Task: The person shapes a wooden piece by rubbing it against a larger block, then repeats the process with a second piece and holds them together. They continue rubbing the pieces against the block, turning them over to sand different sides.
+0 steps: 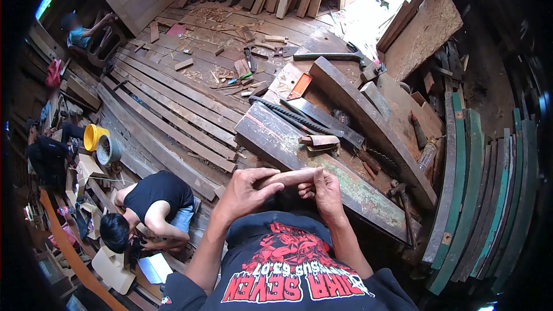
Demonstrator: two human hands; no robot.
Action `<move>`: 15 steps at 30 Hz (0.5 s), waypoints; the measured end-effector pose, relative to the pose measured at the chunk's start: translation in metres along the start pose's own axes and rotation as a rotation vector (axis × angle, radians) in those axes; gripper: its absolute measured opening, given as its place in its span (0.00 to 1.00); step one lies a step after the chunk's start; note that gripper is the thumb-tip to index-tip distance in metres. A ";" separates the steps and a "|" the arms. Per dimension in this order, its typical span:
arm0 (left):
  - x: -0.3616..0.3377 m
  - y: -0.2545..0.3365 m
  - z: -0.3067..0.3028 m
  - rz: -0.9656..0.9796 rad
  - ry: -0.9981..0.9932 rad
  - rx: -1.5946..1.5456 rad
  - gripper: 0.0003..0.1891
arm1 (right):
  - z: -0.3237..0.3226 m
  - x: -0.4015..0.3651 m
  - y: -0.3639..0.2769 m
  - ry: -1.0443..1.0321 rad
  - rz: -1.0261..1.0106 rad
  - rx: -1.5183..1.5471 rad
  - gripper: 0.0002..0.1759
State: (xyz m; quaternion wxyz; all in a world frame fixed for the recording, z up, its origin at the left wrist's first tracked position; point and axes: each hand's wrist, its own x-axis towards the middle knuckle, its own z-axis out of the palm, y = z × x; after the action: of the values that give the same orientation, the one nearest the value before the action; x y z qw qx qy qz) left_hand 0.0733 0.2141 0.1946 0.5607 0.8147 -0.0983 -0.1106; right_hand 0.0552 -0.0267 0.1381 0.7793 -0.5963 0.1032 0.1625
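Observation:
A short, rounded piece of wood spans the space between my hands, just in front of my shirt. My left hand wraps its fingers and thumb round the left end. At the right end, my right hand pinches the wood with curled fingers. Just beyond lies a thick, worn workbench plank with flaking paint. On it rest a small brown folded piece, a handsaw and an orange-framed item.
A hammer lies at the bench's far end; another hammer is near right. A thick upright board crosses the bench. Curved green planks stand right. A person in a black top bends at left, near a yellow bucket.

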 end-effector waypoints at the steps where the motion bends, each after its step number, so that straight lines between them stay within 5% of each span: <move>1: -0.002 0.001 0.004 -0.009 -0.015 0.001 0.17 | 0.001 -0.001 -0.002 -0.027 -0.012 0.009 0.32; 15: -0.001 0.005 0.044 -0.125 -0.119 -0.185 0.27 | 0.002 -0.008 -0.030 -0.159 -0.030 -0.046 0.31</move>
State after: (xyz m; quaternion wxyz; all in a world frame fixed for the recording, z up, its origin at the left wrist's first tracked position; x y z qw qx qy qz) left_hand 0.0591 0.1737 0.1841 0.6187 0.7559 -0.0700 -0.2020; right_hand 0.0592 -0.0325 0.1686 0.7735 -0.6008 0.0283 0.1999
